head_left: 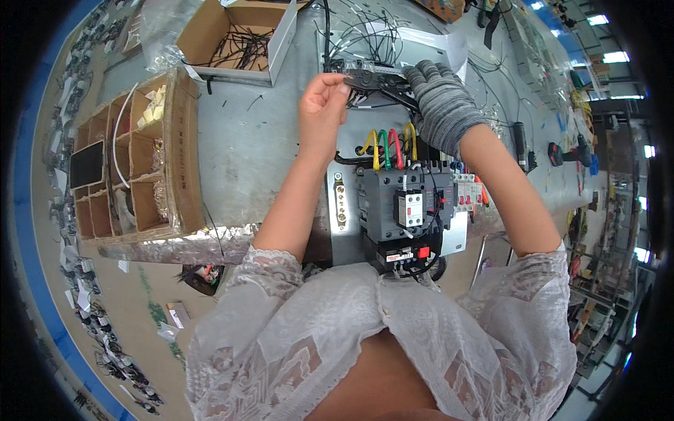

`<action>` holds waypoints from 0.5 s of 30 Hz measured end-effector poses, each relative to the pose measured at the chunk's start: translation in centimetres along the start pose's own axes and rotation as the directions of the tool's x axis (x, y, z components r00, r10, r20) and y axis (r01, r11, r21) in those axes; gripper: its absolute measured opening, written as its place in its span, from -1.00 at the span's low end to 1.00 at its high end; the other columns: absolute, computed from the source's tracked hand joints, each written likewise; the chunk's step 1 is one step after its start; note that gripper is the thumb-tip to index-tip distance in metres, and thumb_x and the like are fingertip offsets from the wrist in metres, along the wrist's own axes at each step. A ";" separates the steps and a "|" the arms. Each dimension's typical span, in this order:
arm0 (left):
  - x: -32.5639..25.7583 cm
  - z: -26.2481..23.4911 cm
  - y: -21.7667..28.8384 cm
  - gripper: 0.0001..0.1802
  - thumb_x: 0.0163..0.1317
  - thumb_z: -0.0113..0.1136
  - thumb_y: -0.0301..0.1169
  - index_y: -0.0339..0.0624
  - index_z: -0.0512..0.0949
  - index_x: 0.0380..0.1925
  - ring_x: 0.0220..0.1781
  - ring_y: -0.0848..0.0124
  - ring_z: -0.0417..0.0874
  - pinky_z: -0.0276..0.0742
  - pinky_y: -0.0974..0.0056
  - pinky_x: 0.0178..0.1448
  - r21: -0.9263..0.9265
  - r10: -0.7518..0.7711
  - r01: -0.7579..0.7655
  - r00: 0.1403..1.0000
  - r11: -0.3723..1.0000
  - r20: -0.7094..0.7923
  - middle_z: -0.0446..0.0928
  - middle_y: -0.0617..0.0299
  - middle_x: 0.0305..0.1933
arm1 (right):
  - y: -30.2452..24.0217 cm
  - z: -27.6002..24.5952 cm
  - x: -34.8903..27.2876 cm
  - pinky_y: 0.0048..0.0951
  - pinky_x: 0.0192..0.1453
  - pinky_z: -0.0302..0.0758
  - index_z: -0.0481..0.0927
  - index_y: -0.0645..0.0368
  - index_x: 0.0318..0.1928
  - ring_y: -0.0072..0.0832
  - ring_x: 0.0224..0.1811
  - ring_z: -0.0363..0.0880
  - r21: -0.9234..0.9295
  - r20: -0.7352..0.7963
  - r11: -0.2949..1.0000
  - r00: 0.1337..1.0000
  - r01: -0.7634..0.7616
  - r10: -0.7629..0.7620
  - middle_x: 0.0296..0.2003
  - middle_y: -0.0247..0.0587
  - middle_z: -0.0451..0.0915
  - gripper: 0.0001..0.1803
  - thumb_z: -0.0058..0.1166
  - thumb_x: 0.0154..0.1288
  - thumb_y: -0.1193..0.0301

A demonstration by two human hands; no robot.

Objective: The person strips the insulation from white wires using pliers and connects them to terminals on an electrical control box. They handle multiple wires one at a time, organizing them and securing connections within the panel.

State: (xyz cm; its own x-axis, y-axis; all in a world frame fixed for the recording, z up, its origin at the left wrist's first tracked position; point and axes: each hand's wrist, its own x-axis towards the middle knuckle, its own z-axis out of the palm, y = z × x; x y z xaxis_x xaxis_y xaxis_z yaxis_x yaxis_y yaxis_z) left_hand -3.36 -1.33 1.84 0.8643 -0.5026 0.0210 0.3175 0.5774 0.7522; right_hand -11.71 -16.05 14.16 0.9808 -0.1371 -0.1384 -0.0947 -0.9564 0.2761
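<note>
My right hand [449, 102], in a grey knitted glove, is closed round the handles of black crimping pliers [374, 82]. The jaws of the pliers point left, toward my bare left hand [323, 116]. Thumb and forefinger of that hand are pinched together at the jaws; what is between them is too small to make out. Just beyond the pliers lies a row of terminals [379, 68] with thin black wires. Nearer to me stands a dark grey contactor [379, 203] with yellow, green and red wire loops [382, 151] at its far side.
At the left stands a divided cardboard box [184, 154] with small parts. An open carton [281, 45] of black cable pieces is at the back. Small breakers [469, 193] sit right of the contactor. A black-handled screwdriver [519, 144] and a power drill [576, 153] lie farther right.
</note>
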 end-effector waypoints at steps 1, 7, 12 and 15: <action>0.0 0.0 0.1 -0.95 0.31 0.08 -0.48 -0.18 0.45 -0.25 -0.66 0.72 0.07 -0.04 0.49 -0.58 0.006 -0.004 0.004 1.000 1.000 -0.005 0.30 0.52 -0.59 | 0.1 0.2 0.0 -0.16 0.36 0.26 0.27 0.26 0.24 0.00 0.21 0.30 0.001 -0.011 1.000 1.000 0.004 -0.004 0.16 0.12 0.32 -0.26 0.13 -0.05 0.47; 0.0 0.1 0.1 -0.96 0.32 0.08 -0.49 -0.18 0.46 -0.26 -0.66 0.72 0.08 -0.04 0.49 -0.58 0.016 -0.007 0.008 1.000 1.000 -0.026 0.32 0.51 -0.58 | -0.4 -0.9 -0.1 -0.13 0.34 0.28 0.29 0.26 0.24 0.01 0.22 0.29 -0.004 0.030 1.000 1.000 0.001 -0.001 0.17 0.14 0.31 -0.29 0.13 -0.01 0.45; -0.1 0.4 0.2 -0.96 0.32 0.08 -0.48 -0.18 0.47 -0.26 -0.67 0.73 0.08 -0.04 0.49 -0.59 0.031 -0.002 0.002 0.999 1.000 -0.032 0.33 0.51 -0.59 | -0.4 -0.7 -0.2 -0.13 0.31 0.32 0.33 0.24 0.21 0.00 0.22 0.32 -0.063 0.051 0.998 0.999 0.008 -0.004 0.15 0.12 0.35 -0.35 0.13 0.02 0.45; -0.1 0.4 0.2 -0.96 0.32 0.09 -0.48 -0.19 0.47 -0.27 -0.67 0.73 0.07 -0.05 0.49 -0.59 0.043 0.002 -0.001 0.999 0.999 -0.042 0.33 0.52 -0.59 | -0.3 -0.6 0.2 -0.14 0.26 0.37 0.35 0.21 0.18 -0.02 0.19 0.36 -0.064 0.078 0.998 0.997 0.000 0.005 0.12 0.09 0.39 -0.38 0.13 0.03 0.45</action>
State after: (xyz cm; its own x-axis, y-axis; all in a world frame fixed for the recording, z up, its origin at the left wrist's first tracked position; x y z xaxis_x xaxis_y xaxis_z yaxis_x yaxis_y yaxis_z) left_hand -3.54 -1.48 2.25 0.8805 -0.4740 -0.0047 0.2999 0.5494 0.7799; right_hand -11.38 -15.62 14.65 0.9642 -0.1614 -0.2103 -0.0836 -0.9379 0.3367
